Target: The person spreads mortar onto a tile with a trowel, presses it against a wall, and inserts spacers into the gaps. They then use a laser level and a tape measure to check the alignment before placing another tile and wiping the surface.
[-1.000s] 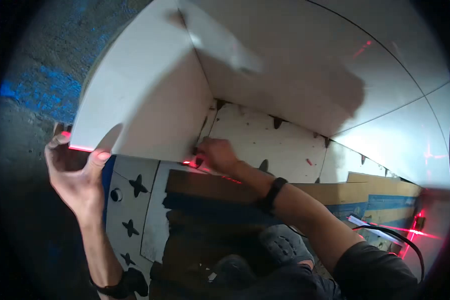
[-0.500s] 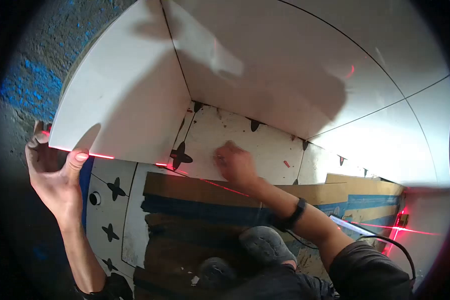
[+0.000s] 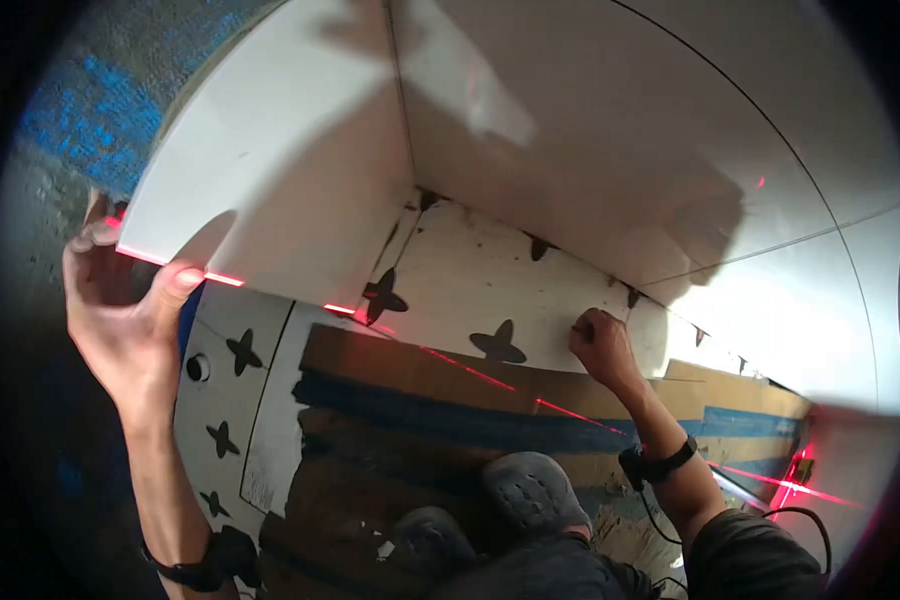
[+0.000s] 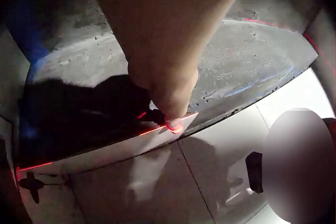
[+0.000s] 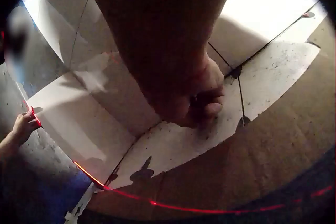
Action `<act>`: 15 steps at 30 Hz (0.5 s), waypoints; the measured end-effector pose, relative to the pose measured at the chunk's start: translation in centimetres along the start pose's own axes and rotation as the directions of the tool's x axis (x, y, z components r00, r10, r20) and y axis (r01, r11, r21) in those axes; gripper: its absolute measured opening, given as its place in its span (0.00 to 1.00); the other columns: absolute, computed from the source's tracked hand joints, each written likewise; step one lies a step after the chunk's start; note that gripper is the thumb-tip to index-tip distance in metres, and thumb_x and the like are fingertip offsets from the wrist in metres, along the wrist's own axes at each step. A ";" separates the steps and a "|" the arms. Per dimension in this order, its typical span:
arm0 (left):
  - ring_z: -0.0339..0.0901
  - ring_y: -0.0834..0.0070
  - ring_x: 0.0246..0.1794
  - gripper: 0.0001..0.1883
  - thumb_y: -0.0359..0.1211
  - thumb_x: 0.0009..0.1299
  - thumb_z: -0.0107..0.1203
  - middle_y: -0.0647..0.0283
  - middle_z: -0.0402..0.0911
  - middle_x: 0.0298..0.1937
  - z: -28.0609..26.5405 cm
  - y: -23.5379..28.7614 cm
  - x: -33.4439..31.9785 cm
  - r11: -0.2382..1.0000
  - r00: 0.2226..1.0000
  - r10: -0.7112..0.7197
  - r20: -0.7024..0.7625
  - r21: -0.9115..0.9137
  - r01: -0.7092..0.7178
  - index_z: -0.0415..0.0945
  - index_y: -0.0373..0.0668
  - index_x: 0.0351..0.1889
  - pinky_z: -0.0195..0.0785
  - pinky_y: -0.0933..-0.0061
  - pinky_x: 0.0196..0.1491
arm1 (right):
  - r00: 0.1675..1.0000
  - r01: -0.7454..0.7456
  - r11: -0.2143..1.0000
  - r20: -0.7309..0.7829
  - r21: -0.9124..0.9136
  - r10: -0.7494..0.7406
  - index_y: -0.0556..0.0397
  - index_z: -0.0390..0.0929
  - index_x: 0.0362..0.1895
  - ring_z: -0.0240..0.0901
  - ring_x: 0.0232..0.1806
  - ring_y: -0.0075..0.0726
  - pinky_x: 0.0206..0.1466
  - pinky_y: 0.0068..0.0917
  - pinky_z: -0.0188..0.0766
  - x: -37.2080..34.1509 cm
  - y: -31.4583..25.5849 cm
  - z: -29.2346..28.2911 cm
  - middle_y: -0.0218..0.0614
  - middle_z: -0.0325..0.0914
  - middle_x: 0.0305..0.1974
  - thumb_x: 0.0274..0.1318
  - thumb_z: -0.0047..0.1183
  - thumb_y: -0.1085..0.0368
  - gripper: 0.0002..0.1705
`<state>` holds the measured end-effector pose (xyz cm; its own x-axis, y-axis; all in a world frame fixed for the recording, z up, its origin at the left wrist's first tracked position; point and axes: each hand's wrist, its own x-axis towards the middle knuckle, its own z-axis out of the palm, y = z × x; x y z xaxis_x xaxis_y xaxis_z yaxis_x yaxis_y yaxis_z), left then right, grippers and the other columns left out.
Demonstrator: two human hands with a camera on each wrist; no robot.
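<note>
My left hand (image 3: 135,325) pinches the free edge of an upright white wall tile (image 3: 260,180), thumb on its face and fingers behind. A red laser line runs along that edge, and in the left wrist view the thumb (image 4: 175,124) is lit red. My right hand (image 3: 605,345) is low over a white floor tile (image 3: 450,270), fingers curled, where a small red piece lay; that piece is hidden now. In the right wrist view the curled fingers (image 5: 210,109) are close over the floor tile. I cannot tell whether they hold it.
Dark cross-shaped pieces (image 3: 385,297) mark the floor-tile joints. Cardboard (image 3: 420,365) with blue tape covers the floor in front, near the person's shoes (image 3: 537,490). Large white tiles (image 3: 590,120) form the back wall. Bright red laser light (image 3: 795,485) and a black cable (image 3: 810,512) are at right.
My right hand has moved right, from the foot of the upright tile across the floor tile to where the small red piece lay. The left hand keeps its pinch on the tile edge.
</note>
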<state>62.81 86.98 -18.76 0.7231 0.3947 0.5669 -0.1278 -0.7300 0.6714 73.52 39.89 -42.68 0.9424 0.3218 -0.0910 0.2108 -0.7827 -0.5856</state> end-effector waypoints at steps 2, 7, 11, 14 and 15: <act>0.76 0.71 0.58 0.38 0.43 0.60 0.80 0.58 0.77 0.56 0.2 0.4 0.1 0.996 0.998 0.065 0.004 0.065 -0.065 0.71 0.33 0.59 0.67 0.68 0.65 | 0.997 -0.013 0.993 0.077 0.121 0.004 0.61 0.78 0.37 0.82 0.37 0.54 0.43 0.44 0.77 1.2 -4.0 0.6 0.52 0.82 0.32 0.54 0.63 0.63 0.13; 0.75 0.67 0.63 0.41 0.42 0.54 0.83 0.49 0.75 0.64 0.5 0.3 0.3 0.999 0.999 0.041 -0.024 -0.032 -0.042 0.70 0.33 0.58 0.66 0.63 0.69 | 0.975 0.038 0.950 0.199 0.309 -0.103 0.61 0.80 0.38 0.83 0.33 0.41 0.41 0.34 0.78 5.1 -13.2 5.1 0.50 0.84 0.32 0.55 0.64 0.63 0.14; 0.74 0.67 0.64 0.40 0.41 0.51 0.84 0.42 0.70 0.72 0.7 0.5 0.4 0.996 0.996 0.086 -0.039 -0.026 -0.087 0.69 0.34 0.54 0.67 0.63 0.69 | 0.953 0.167 0.788 0.107 0.593 -0.283 0.59 0.83 0.42 0.83 0.34 0.40 0.41 0.34 0.78 8.1 -16.5 11.5 0.48 0.85 0.35 0.57 0.65 0.65 0.12; 0.72 0.63 0.70 0.41 0.41 0.50 0.84 0.40 0.66 0.76 0.8 1.2 0.4 0.999 0.997 0.054 -0.049 0.003 -0.054 0.69 0.34 0.54 0.63 0.58 0.74 | 0.950 0.230 0.793 0.045 0.564 -0.308 0.58 0.85 0.40 0.83 0.35 0.45 0.42 0.37 0.78 9.0 -19.1 14.4 0.47 0.85 0.36 0.56 0.66 0.66 0.10; 0.72 0.63 0.70 0.41 0.41 0.50 0.84 0.40 0.66 0.76 0.8 1.2 0.4 0.999 0.997 0.050 -0.056 0.010 -0.050 0.69 0.34 0.54 0.63 0.58 0.74 | 0.949 0.263 0.802 0.006 0.537 -0.316 0.57 0.85 0.39 0.82 0.37 0.47 0.43 0.39 0.78 9.2 -19.3 15.3 0.45 0.85 0.37 0.54 0.67 0.67 0.10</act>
<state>63.50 85.79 -18.15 0.6763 0.3885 0.6258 -0.1568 -0.7542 0.6377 74.13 66.16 -44.54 0.8259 0.5560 0.0936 0.2779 -0.2568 -0.9256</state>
